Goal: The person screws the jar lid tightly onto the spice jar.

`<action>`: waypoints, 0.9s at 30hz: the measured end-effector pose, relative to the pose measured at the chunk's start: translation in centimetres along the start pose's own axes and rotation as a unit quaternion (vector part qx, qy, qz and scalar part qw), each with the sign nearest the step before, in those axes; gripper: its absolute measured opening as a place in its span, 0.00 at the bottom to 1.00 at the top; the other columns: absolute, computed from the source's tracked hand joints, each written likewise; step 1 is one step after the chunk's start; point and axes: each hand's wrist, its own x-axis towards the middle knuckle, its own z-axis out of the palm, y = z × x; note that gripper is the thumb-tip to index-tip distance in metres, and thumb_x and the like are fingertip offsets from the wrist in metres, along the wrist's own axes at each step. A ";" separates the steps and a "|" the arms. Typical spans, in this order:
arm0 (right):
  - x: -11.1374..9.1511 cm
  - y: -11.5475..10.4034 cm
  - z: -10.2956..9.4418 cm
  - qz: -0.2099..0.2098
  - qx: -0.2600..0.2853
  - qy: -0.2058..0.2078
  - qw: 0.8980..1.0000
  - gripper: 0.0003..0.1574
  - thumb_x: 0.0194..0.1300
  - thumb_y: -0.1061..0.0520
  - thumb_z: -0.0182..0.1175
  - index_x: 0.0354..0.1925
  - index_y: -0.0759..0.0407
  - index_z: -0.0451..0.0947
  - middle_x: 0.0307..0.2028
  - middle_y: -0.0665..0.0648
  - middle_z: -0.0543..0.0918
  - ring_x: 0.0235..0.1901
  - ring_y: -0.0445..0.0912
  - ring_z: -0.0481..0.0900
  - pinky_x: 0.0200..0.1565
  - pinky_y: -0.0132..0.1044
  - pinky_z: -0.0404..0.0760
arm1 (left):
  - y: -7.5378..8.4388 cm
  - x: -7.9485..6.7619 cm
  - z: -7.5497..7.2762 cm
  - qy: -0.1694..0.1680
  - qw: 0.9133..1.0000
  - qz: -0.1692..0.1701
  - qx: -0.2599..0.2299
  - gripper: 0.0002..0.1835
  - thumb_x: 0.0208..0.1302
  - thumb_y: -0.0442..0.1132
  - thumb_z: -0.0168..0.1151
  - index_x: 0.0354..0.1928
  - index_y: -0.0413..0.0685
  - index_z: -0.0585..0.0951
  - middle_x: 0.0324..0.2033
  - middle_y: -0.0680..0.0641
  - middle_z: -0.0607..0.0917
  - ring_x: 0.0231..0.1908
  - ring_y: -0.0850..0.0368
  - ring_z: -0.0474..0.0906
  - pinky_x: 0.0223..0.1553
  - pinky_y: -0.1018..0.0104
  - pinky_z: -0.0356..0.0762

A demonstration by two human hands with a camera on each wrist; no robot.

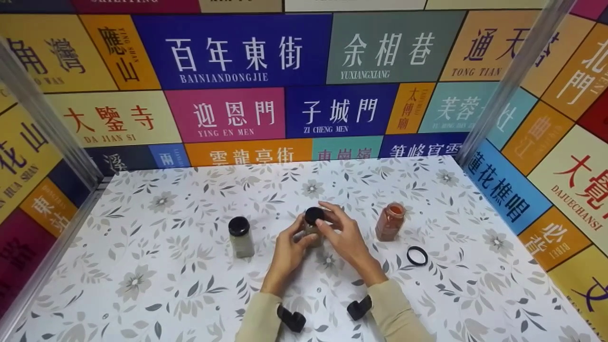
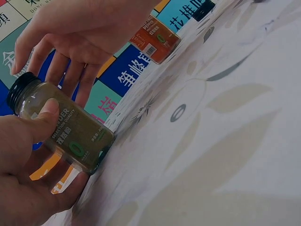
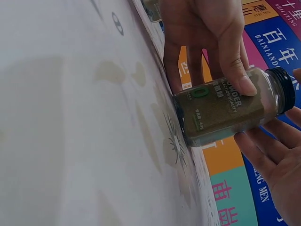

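Note:
My left hand grips a clear spice jar of brown powder by its body, thumb across the label. The jar stands on the table, its black cap on. Around that cap is my right hand, thumb and fingers spread loosely to either side; in the left wrist view the thumb is close to the cap, and whether it touches cannot be told. To the right stands an uncapped jar of orange-red powder, with a black ring-shaped lid lying near it. Left of my hands is another black-capped jar with greyish-green contents.
A white cloth with grey leaves and flowers covers the table. Panels of coloured signs rise along the back and both sides, with transparent corner strips between them. Black straps sit at both wrists.

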 end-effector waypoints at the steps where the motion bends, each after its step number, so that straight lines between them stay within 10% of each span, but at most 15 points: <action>1: 0.0 0.0 0.0 -0.004 0.000 0.000 1.000 0.26 0.69 0.58 0.62 0.65 0.53 0.75 0.57 0.58 0.85 0.56 0.51 0.84 0.52 0.41 0.85 | 0.0 0.0 0.0 0.000 1.000 0.002 0.000 0.33 0.63 0.34 0.67 0.69 0.29 0.68 0.64 0.30 0.75 0.61 0.36 0.77 0.66 0.47 0.73; 12: 0.0 -1.8 0.1 0.024 0.012 0.002 1.000 0.24 0.67 0.64 0.63 0.60 0.70 0.74 0.55 0.68 0.84 0.57 0.60 0.82 0.52 0.46 0.84 | -0.2 0.1 0.1 -0.001 1.000 0.013 -0.001 0.32 0.63 0.33 0.67 0.68 0.31 0.69 0.64 0.31 0.76 0.62 0.36 0.77 0.66 0.47 0.73; 27: 0.1 -0.2 -0.1 0.013 0.027 0.002 1.000 0.23 0.67 0.61 0.65 0.59 0.61 0.77 0.55 0.64 0.85 0.57 0.55 0.84 0.52 0.43 0.85 | 0.0 0.0 0.1 -0.004 1.000 0.000 -0.006 0.33 0.64 0.33 0.67 0.69 0.31 0.68 0.65 0.30 0.75 0.62 0.35 0.77 0.65 0.47 0.75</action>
